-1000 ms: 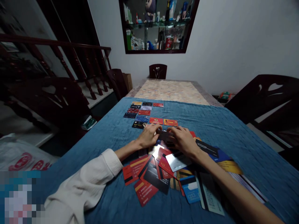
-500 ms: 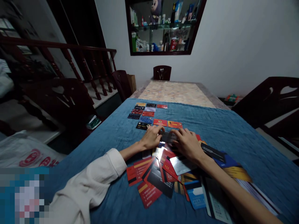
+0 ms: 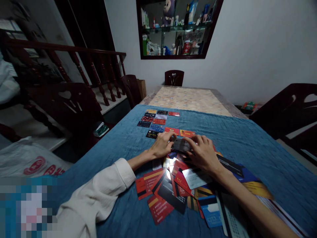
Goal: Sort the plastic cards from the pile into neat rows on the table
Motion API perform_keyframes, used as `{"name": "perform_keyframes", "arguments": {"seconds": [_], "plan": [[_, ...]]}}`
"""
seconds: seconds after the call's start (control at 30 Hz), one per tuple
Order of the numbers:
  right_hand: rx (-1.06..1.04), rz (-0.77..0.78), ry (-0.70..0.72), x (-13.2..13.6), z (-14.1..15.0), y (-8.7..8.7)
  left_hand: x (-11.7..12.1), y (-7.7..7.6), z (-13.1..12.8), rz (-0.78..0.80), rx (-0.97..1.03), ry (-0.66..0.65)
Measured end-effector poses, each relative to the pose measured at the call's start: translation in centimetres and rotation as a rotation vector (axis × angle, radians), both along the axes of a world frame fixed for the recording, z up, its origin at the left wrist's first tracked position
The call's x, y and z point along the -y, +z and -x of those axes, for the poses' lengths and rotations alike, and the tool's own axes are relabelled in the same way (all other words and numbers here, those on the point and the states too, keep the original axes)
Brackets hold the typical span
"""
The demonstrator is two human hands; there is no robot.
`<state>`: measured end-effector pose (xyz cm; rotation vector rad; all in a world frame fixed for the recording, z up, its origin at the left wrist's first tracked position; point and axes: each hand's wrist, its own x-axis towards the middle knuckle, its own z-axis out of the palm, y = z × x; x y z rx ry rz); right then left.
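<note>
A dark grey card (image 3: 181,144) is held by its two ends just above the near side of the laid-out cards. My left hand (image 3: 161,145) pinches its left end, and my right hand (image 3: 203,152) has its right end between thumb and fingers. Beyond my fingers lie a red card (image 3: 172,131) and an orange-red card (image 3: 187,133), with a black card (image 3: 151,134) to the left, partly behind my left hand. Loose cards overlap in a heap below both wrists, among them a dark card (image 3: 172,195) and a blue card (image 3: 210,211). My right forearm covers part of this heap.
Farther up the blue cloth (image 3: 119,145), several cards lie in short rows, including a red card (image 3: 174,114). Wooden chairs (image 3: 174,77) stand around the table. A white plastic bag (image 3: 37,162) is at the left, and a shelf niche (image 3: 173,29) is in the wall.
The whole view has shifted slightly, so everything appears a little farther right. Both hands keep the grey card between them, and its face shows a bit more now.
</note>
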<state>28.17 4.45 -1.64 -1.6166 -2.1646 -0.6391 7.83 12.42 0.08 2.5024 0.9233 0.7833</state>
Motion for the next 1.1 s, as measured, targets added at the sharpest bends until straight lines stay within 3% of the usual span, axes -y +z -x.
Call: {"name": "perform_keyframes", "arguments": {"seconds": [0.27, 0.5, 0.73, 1.1], "plan": [[0.062, -0.108, 0.011, 0.2, -0.5, 0.4, 0.5, 0.7, 0.1, -0.112, -0.121, -0.051], [0.026, -0.075, 0.008, -0.2, -1.0, 0.3, 0.7, 1.1, 0.2, -0.237, -0.253, -0.057], [0.048, -0.025, 0.042, -1.3, -0.9, 0.9, -0.4, 1.3, 0.6, -0.292, -0.257, -0.073], [0.034, 0.038, 0.026, -5.2, 0.2, 2.1, -3.6, 2.9, 1.8, -0.320, -0.348, -0.049]]}}
